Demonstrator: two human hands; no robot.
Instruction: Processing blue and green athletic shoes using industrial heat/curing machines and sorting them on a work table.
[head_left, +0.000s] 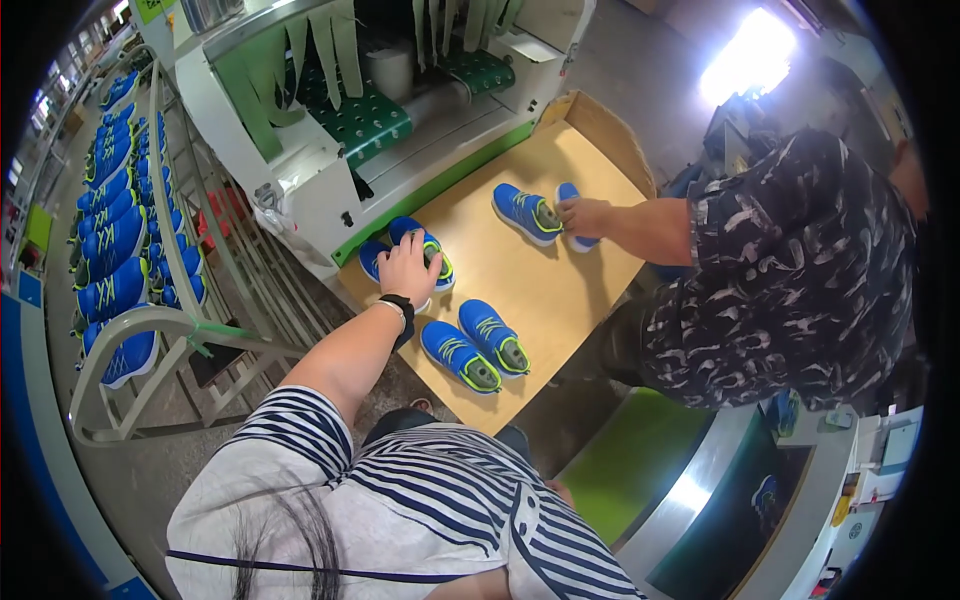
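Note:
My left hand, with a dark band at its wrist, is on a pair of blue sneakers at the table's left edge. Its fingers curl over the shoes' collars and partly hide them. A second pair of blue sneakers with lime-green trim sits nearer to me, toes pointing away. Of my right hand only a small patch of skin shows past my striped top, its fingers hidden. Across the tan table, a co-worker's hand holds one shoe beside another blue sneaker.
A white and green machine with hanging strips and a perforated green belt stands behind the table. A metal rack full of blue shoes is at left. The co-worker stands at right, near a green conveyor.

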